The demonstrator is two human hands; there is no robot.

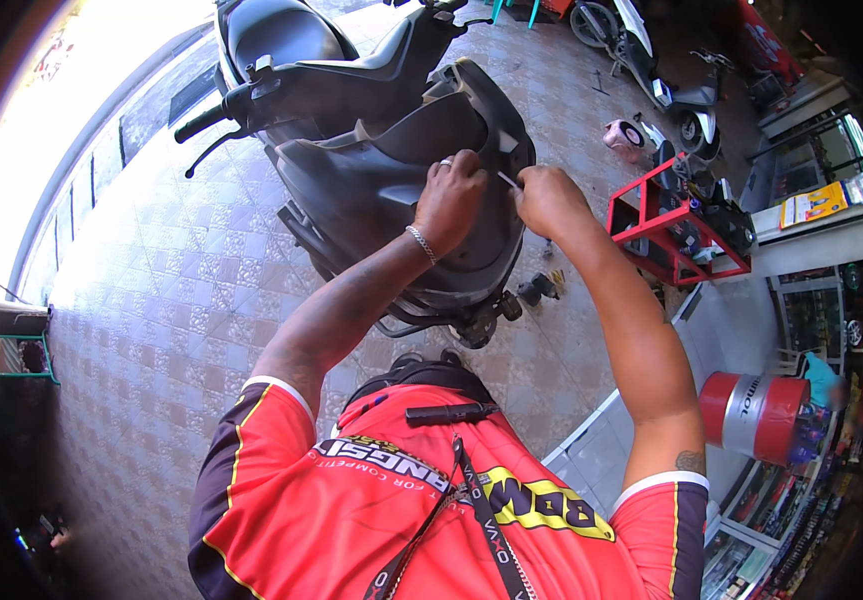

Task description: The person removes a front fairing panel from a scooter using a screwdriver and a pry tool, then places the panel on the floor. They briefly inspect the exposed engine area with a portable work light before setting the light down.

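While the right hand point(551, 203) holds a thin metal tool point(506, 179), its grip closed around one end, the slim shaft sticks out toward the dark grey scooter point(351, 195) standing in front of the person. The left hand point(449, 203) is just beside it, its fingers curled in at the scooter's body panel; whether that grip holds anything, I cannot tell. A ring shows on this hand, and a chain bracelet point(420, 245) circles the wrist. The tool lies between the two hands, and the scooter's handlebar point(251, 108) reaches out toward the upper left. A few small dark parts point(536, 289) lie on the tiled floor point(151, 350), near the scooter's right side. Farther right stands a red metal rack point(641, 253) with dark things in it, and beyond it a bench point(801, 252) carries a yellow package point(813, 205). Lower down is a red drum point(721, 410) with a silver band, and another scooter point(634, 40) is parked at the upper right
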